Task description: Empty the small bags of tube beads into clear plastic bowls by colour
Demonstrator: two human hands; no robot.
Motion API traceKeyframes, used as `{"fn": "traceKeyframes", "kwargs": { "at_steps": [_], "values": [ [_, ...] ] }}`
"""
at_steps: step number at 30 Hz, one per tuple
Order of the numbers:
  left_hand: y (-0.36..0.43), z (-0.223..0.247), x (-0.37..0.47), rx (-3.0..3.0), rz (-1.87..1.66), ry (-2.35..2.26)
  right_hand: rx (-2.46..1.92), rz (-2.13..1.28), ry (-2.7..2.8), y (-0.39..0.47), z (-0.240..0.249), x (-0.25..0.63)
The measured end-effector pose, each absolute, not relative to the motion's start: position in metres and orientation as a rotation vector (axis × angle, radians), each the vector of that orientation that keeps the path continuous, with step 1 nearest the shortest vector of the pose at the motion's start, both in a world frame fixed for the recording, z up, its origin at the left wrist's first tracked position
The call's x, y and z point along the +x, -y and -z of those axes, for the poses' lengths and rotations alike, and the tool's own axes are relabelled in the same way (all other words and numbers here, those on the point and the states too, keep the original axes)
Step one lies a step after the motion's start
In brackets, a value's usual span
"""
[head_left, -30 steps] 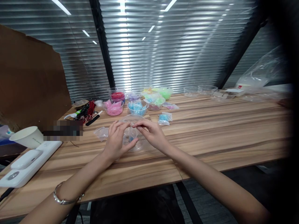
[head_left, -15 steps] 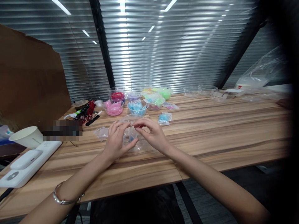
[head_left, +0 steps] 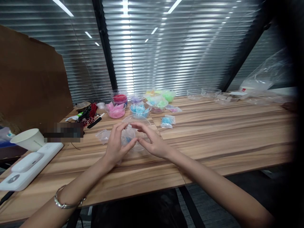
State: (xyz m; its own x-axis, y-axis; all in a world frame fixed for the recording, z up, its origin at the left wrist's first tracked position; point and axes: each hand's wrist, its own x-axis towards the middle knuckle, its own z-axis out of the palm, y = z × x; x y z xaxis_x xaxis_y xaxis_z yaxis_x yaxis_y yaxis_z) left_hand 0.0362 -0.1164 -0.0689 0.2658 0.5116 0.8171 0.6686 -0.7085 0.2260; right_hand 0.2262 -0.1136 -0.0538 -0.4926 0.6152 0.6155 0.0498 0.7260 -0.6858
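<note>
My left hand (head_left: 116, 142) is curled with its thumb and fingers around a small clear bag (head_left: 128, 135) that has a little blue in it. From the other side my right hand (head_left: 154, 141) reaches to the same bag, its fingertips near those of my left hand. Both are over a clear round bowl (head_left: 140, 146) on the table. Behind them, another clear round rim (head_left: 136, 117) shows. A flat clear bag (head_left: 102, 136) lies left of my left hand. The exact contact of the fingertips with the bag is hard to make out.
Bowls with pink (head_left: 116, 110), blue (head_left: 140, 110), red (head_left: 119, 97) and green (head_left: 168, 95) packets stand behind. Blue packets (head_left: 167, 121) lie to the right. A paper cup (head_left: 28, 139) and white power strip (head_left: 35, 164) are left. Clear containers (head_left: 211, 92) stand at the back right.
The small bag has shifted left and down between my hands. My thumbs have come together, and my right index finger has moved slightly left.
</note>
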Motion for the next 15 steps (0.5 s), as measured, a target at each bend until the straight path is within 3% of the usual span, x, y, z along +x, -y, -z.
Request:
{"fn": "traceKeyframes", "kwargs": {
  "at_steps": [15],
  "values": [
    [0.1173, 0.0681, 0.0336, -2.377, 1.58, 1.276, -0.568, -0.774, 1.956, 0.1148, 0.0613, 0.2222]
  ]
}}
